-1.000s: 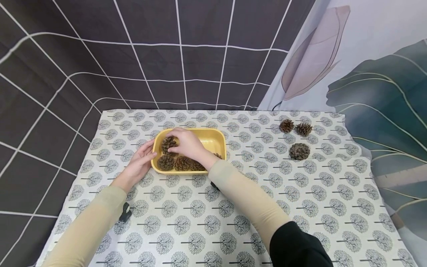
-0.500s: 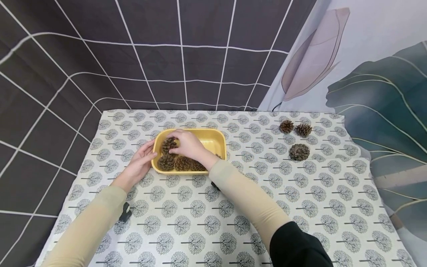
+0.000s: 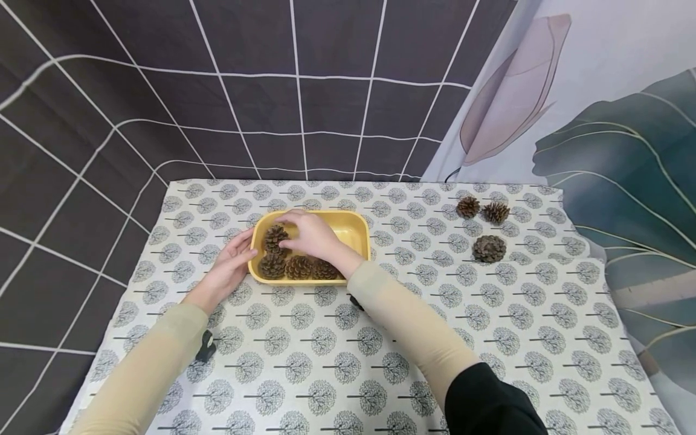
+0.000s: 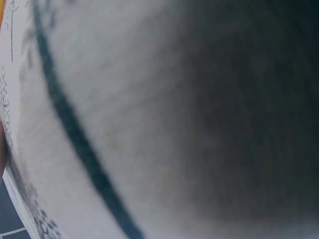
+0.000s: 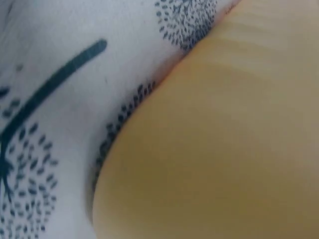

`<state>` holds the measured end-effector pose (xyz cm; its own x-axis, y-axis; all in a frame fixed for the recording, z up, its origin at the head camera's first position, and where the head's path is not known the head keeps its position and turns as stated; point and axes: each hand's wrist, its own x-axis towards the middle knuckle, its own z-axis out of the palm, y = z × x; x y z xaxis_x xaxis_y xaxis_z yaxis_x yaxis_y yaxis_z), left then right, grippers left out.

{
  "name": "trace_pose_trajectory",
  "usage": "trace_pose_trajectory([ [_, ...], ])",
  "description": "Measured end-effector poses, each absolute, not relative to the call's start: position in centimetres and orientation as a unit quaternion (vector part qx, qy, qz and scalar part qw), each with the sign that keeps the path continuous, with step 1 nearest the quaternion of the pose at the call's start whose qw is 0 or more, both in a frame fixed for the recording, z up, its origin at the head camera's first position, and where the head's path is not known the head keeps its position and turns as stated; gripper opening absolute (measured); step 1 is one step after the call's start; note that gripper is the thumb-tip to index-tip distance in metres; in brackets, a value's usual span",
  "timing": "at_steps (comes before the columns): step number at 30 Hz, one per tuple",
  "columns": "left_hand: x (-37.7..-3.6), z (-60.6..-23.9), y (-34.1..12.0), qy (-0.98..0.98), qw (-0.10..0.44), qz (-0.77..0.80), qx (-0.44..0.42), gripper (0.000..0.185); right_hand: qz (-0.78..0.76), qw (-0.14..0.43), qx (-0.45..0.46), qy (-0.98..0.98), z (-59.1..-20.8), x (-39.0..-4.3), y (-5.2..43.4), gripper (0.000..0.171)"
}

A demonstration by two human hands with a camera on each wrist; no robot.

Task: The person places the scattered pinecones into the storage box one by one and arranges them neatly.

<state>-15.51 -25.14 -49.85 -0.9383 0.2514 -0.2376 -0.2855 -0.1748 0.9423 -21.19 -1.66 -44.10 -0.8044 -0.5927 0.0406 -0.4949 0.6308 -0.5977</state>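
Observation:
A yellow rectangular tub (image 3: 356, 238) stands on the cloth in the head view. Several pine cones lie in it, among them one at the upper left (image 3: 276, 239), one at the lower left corner (image 3: 272, 266) and another along the near wall (image 3: 298, 267). My right hand (image 3: 311, 235) reaches into the tub, its thumb and fingertips right beside the upper-left cone, spread apart. Against the tub's left outer side rests my left hand (image 3: 228, 266), fingers extended and thumb at the rim. Neither wrist view shows the hands' work; cloth and sleeve fill them.
Three more pine cones lie on the right of the table: a pair at the back (image 3: 468, 207) and a wider, flatter one (image 3: 489, 248) nearer. A tree-print cloth (image 3: 435, 326) covers the table. A dark checked curtain (image 3: 337, 103) hangs behind and at the left.
My right thumb and fingers have loosened from the upper-left pine cone and drawn slightly right. The cone stays in the tub. My left hand keeps its place at the tub's side.

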Motion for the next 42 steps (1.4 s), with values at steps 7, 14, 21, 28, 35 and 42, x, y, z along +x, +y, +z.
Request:
trace_pose_trajectory([
  [7,-15.4,-49.9,-25.2,0.616,0.176,0.767,-0.017,0.07,-0.34,0.088,-0.298,0.888,-42.8,-20.7,-0.6,0.054],
  [14,-15.2,-49.9,-25.3,0.615,0.175,0.768,-0.018,0.071,-0.371,0.06,-0.301,0.876,-42.4,-20.2,0.3,0.05],
  [21,-15.1,-49.7,-25.4,0.614,0.175,0.769,-0.021,0.072,-0.405,0.04,-0.291,0.866,-41.4,-19.2,1.5,0.048],
  [28,-15.2,-49.6,-25.3,0.613,0.174,0.77,-0.021,0.073,-0.42,0.026,-0.277,0.864,-39.9,-18.1,3.6,0.048],
  [35,-15.3,-49.7,-25.2,0.612,0.174,0.771,-0.022,0.072,-0.408,-0.026,-0.287,0.866,-38.7,-17.3,6.1,0.045],
  [42,-15.4,-49.9,-25.2,0.619,0.176,0.765,-0.016,0.072,-0.431,-0.054,-0.263,0.861,-38.1,-16.4,9.3,0.044],
])
